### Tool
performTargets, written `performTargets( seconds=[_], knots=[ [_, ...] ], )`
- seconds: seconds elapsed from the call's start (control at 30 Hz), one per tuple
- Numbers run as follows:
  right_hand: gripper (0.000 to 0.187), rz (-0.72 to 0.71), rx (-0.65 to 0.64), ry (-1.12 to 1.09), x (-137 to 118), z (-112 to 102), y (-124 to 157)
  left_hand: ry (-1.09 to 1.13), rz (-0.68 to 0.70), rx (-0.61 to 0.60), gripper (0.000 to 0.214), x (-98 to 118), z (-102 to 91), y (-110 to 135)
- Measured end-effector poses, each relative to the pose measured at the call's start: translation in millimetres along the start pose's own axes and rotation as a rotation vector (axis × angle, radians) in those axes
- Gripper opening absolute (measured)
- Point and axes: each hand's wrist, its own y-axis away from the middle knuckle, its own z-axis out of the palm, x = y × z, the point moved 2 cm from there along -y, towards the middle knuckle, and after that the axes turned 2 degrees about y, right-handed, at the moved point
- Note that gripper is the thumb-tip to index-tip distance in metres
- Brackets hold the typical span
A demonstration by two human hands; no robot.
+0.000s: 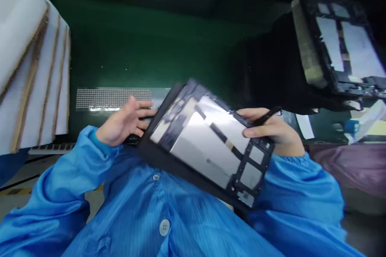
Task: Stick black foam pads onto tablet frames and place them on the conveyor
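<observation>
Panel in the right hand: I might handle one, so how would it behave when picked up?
The panel is probably stiff, as it shows no sag in the right hand. Its shiny face may be slippery, and the thin exposed strip looks easily damaged.

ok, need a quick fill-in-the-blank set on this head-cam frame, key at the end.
1. The hand gripping the opened tablet is the person's ____ one.
2. The tabletop is ____ in colour.
3. The person's sleeves are ____ in colour.
4. The brown-edged white panels stand at the picture's ____ edge.

Missing words: right; green; blue; left.
</observation>
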Motion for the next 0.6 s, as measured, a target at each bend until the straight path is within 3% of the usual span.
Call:
performTargets(
  seconds=[0.07,0.1,0.17,0.23,0.37,0.47,0.6],
  knots=[
    [0.052,0.048,-0.253,0.121,-27.5,13.0,-22.8,0.068,-0.038,0.017,0.084,-1.8,1.5,2.6],
    [0.052,0.028,-0.304,0.186,-39.0,20.6,-31.7,0.095,-0.046,0.057,0.08,-6.0,6.0,8.5],
    [0.039,-0.115,-0.193,0.249,-56.7,30.4,-45.2,0.156,-0.058,0.179,0.073,-20.6,20.6,25.2],
    [0.028,-0.281,-0.023,0.17,-65.6,34.3,-52.6,0.211,-0.074,0.302,0.062,-40.7,39.6,41.6],
    [0.036,-0.402,0.066,-0.057,-63.3,47.3,-59.8,0.198,-0.088,0.406,0.05,-73.2,66.8,59.1],
    [0.043,-0.351,0.115,-0.096,-58.3,66.2,-63.9,0.05,-0.087,0.348,0.05,-70.2,53.3,65.6],
    [0.054,-0.359,0.075,-0.187,-60.1,90.9,-78.1,-0.284,-0.061,0.303,0.052,-20.2,-4.2,60.8]
  ],
)
